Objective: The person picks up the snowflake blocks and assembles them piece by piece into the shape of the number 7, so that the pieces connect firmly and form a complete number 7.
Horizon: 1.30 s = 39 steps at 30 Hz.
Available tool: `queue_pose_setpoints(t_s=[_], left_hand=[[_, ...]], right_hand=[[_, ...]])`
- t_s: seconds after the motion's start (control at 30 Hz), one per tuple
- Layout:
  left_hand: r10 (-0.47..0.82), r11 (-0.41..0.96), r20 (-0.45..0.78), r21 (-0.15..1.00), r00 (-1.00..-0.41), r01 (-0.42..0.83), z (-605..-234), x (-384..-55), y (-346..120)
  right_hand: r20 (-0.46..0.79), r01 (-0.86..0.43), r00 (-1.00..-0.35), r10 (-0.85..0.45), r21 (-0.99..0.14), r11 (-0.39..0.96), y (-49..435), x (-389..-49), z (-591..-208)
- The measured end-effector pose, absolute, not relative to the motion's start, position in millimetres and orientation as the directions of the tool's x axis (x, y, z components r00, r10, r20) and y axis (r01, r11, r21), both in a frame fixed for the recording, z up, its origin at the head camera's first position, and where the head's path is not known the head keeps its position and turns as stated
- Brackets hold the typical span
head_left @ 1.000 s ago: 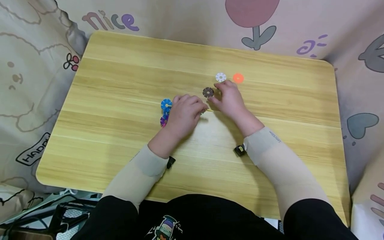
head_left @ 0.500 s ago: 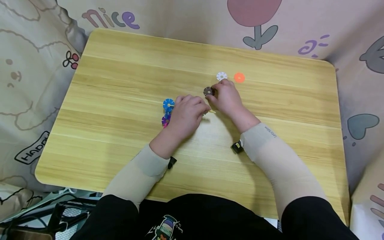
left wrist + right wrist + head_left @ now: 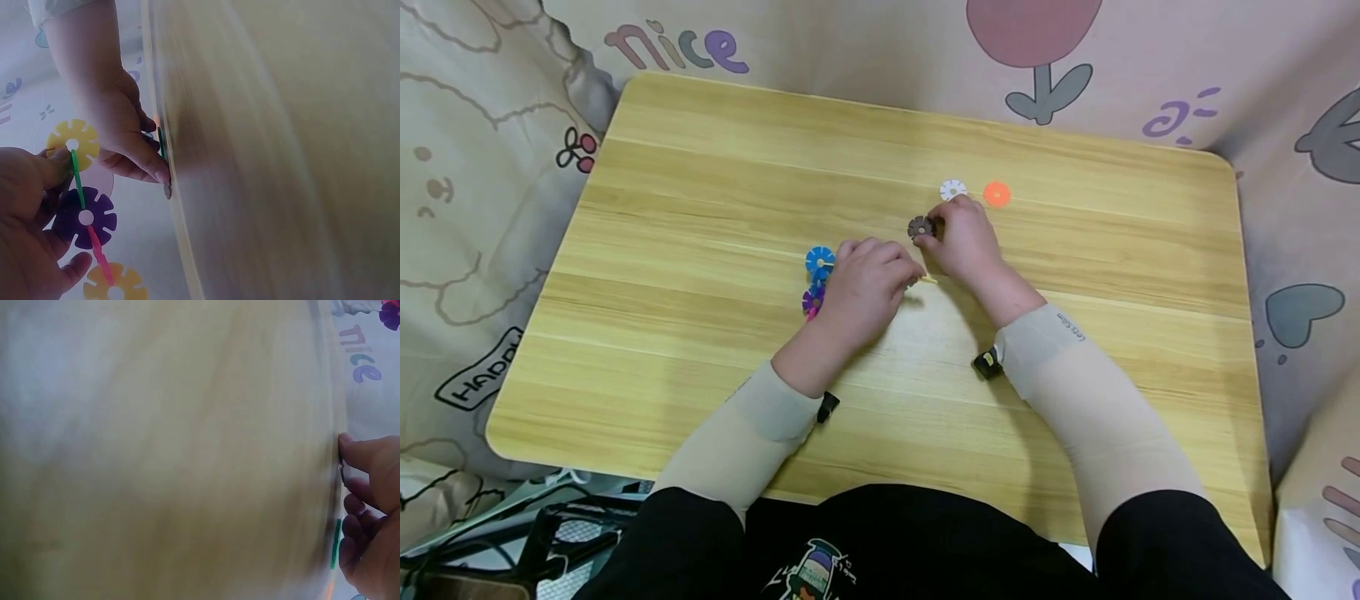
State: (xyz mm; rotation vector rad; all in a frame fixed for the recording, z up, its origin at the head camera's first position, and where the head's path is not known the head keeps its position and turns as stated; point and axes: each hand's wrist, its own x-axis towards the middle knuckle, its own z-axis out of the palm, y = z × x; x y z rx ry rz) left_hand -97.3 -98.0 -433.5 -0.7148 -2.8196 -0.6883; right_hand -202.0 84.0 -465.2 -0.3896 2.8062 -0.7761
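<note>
My left hand (image 3: 867,287) grips a chain of slotted flower-shaped discs joined at their notches. In the left wrist view, its thumb lies on a yellow disc (image 3: 86,134); a green disc (image 3: 78,178) seen edge-on, a purple disc (image 3: 103,219), a pink disc (image 3: 99,253) and another yellow disc (image 3: 130,284) follow. Past that hand's left side, a blue disc (image 3: 818,257) shows; the hand hides the chain's middle. With thumb and forefinger my right hand (image 3: 964,237) pinches a brown disc (image 3: 917,227) close over the table, its other fingers curled.
Just beyond the right hand lie a white disc (image 3: 953,187) and, beside it, an orange disc (image 3: 997,194). The wooden table (image 3: 715,158) has rounded corners. Printed curtains (image 3: 850,50) hang round its back and sides.
My right hand has shifted slightly left and closed its thumb and forefinger on the brown disc. My left hand keeps hold of the chain, almost still.
</note>
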Motion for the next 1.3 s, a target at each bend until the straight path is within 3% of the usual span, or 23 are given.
queue_pose_setpoints(t_s=[0.3,0.63,1.03,1.3], left_hand=[[0.407,0.784,0.250,0.397,-0.879,0.476,-432.0,-97.6,-94.5],[0.369,0.798,0.233,0.417,-0.900,0.435,-430.4,-98.3,-91.3],[0.324,0.823,0.196,0.424,-0.925,0.378,-426.6,-101.6,-90.0],[0.298,0.823,0.201,0.441,-0.933,0.358,-426.8,-102.1,-89.8]], right_hand=[[-0.029,-0.173,-0.968,-0.248,-0.638,0.750,90.6,-192.6,-463.0],[0.105,-0.199,-0.974,-0.199,-0.817,0.541,111.8,-167.2,-458.3],[0.271,-0.294,-0.955,-0.120,-0.916,0.275,132.9,-140.2,-459.4],[0.306,-0.326,-0.943,-0.128,-0.927,0.184,134.6,-128.2,-458.9]])
